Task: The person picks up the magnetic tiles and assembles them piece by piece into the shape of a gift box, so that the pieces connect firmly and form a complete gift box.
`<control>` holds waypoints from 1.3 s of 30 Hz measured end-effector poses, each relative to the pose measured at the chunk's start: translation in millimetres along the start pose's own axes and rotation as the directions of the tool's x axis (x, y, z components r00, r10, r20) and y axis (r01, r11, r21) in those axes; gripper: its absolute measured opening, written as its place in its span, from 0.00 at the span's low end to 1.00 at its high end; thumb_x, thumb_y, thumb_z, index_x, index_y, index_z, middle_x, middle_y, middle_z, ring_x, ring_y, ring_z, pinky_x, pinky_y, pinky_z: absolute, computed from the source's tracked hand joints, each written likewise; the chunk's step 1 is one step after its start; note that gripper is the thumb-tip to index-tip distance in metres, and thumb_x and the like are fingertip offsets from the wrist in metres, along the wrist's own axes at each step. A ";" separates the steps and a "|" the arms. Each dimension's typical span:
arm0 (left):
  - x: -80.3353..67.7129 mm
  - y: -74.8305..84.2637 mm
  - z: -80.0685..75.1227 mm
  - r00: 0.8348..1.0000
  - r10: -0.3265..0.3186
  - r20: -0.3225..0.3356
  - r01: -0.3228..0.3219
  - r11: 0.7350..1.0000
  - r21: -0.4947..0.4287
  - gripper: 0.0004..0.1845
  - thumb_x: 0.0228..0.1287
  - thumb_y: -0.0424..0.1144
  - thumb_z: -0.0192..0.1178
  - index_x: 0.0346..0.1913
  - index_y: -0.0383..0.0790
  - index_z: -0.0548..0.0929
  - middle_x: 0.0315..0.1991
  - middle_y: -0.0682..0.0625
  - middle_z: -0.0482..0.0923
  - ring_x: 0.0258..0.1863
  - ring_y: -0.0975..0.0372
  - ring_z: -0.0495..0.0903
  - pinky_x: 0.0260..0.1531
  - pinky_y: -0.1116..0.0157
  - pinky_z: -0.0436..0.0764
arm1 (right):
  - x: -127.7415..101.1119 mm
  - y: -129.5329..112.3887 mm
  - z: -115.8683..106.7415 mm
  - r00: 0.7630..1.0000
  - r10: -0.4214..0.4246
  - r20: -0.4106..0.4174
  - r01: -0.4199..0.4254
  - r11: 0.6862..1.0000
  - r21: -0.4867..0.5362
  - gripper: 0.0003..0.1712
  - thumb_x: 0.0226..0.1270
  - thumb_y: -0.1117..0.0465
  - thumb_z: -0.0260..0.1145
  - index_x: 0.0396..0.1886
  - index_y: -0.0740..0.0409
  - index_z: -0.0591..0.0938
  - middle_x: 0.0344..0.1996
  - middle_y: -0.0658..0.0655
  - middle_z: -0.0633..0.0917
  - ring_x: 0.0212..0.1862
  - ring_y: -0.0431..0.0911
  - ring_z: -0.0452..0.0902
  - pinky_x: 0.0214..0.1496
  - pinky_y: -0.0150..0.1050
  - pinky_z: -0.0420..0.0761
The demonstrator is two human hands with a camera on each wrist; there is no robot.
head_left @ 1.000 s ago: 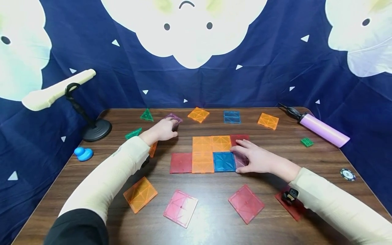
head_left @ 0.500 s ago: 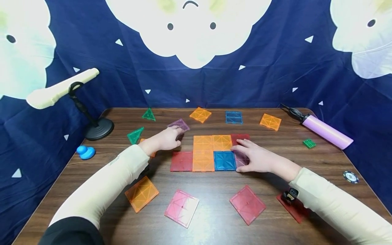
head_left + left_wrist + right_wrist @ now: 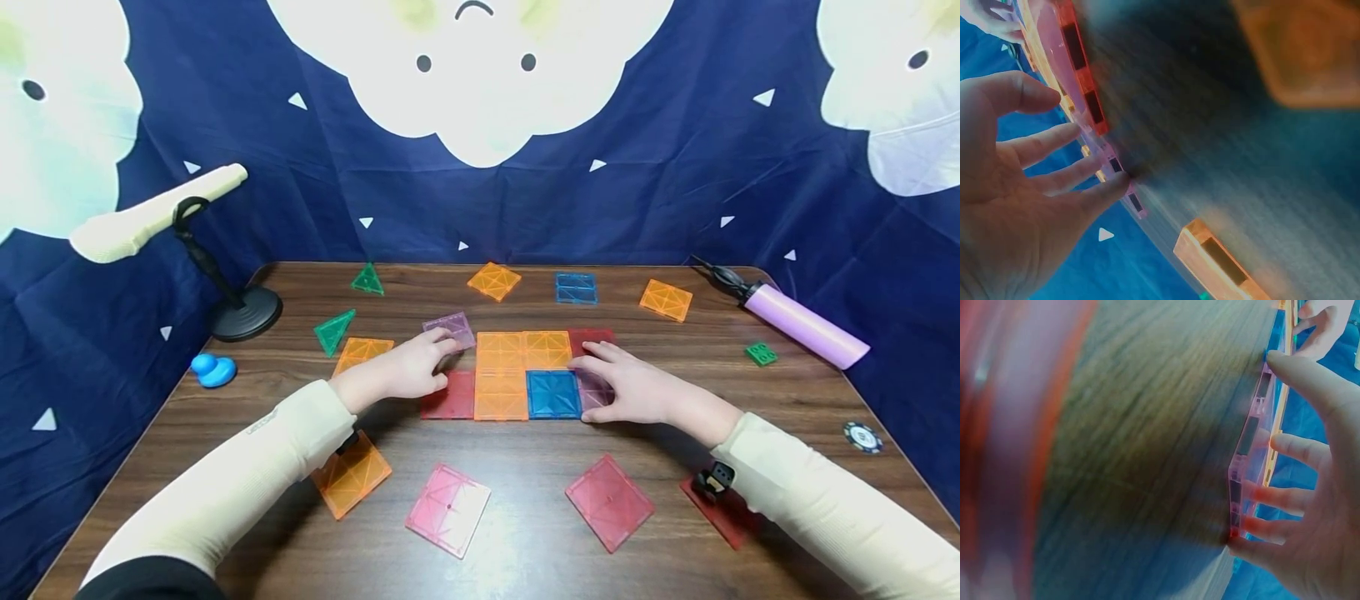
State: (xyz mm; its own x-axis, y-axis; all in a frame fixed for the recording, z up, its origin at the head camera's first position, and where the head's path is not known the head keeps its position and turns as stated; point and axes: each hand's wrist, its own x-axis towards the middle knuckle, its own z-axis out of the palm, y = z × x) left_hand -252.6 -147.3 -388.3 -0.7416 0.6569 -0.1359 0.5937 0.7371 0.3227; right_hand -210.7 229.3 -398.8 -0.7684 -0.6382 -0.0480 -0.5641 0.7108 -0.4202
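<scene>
My left hand [image 3: 405, 368] lies palm down with fingertips on a loose purple magnetic tile [image 3: 459, 327]. That tile sits tilted, close behind the red tile [image 3: 452, 403] and left of the joined orange tiles [image 3: 501, 393]. In the left wrist view its fingers stretch out, fingertips at the purple tile's edge [image 3: 1116, 165]. My right hand [image 3: 633, 387] rests spread over the right end of the joined tiles, thumb near the blue tile [image 3: 553, 395]. Beneath its fingers are another purple tile [image 3: 592, 393] and a dark red tile [image 3: 587, 337], both partly hidden.
Loose tiles lie around, including an orange tile [image 3: 363, 350], a green triangle [image 3: 334, 332], a blue tile [image 3: 576, 288] and a pink tile [image 3: 448, 508]. A black stand [image 3: 243, 313], blue duck [image 3: 213, 371], purple pump [image 3: 806, 325], green brick [image 3: 761, 354] and chip [image 3: 862, 437] line the sides.
My left hand has slid the loose purple tile from the back of the table toward me and rightward, up near the joined tiles. My right hand has stayed in place.
</scene>
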 end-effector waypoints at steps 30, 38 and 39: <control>-7.4 22.3 5.0 0.994 0.039 0.099 -0.038 0.999 -0.018 0.47 0.60 0.52 0.72 0.76 0.34 0.65 0.78 0.30 0.50 0.77 0.36 0.49 0.70 0.40 0.58 | 27.8 15.8 -21.1 0.991 -0.060 -0.120 0.047 0.993 -0.104 0.26 0.70 0.51 0.71 0.60 0.63 0.81 0.58 0.64 0.80 0.60 0.61 0.73 0.64 0.58 0.72; -6.1 24.1 6.0 0.994 0.039 0.100 -0.038 0.999 -0.012 0.46 0.60 0.53 0.71 0.75 0.33 0.65 0.77 0.28 0.51 0.75 0.32 0.50 0.69 0.39 0.60 | 79.8 46.3 -37.5 0.991 0.101 -0.083 -0.111 0.986 -0.123 0.29 0.75 0.53 0.64 0.68 0.66 0.75 0.68 0.71 0.71 0.71 0.67 0.63 0.72 0.61 0.61; -5.8 24.4 6.4 0.994 0.041 0.099 -0.040 0.999 -0.010 0.46 0.60 0.53 0.71 0.75 0.33 0.66 0.77 0.28 0.51 0.75 0.32 0.50 0.69 0.38 0.60 | 85.3 50.0 -37.6 0.990 0.126 -0.067 -0.134 0.983 -0.125 0.30 0.76 0.53 0.64 0.70 0.66 0.73 0.71 0.72 0.68 0.73 0.67 0.61 0.73 0.61 0.60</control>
State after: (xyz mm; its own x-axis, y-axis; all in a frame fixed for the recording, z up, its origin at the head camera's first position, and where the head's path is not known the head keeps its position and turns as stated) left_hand -231.9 -132.1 -385.6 -0.6821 0.6991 -0.2145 0.6199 0.7084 0.3375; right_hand -315.8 221.5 -389.9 -0.8519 -0.5221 -0.0402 -0.4894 0.8211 -0.2936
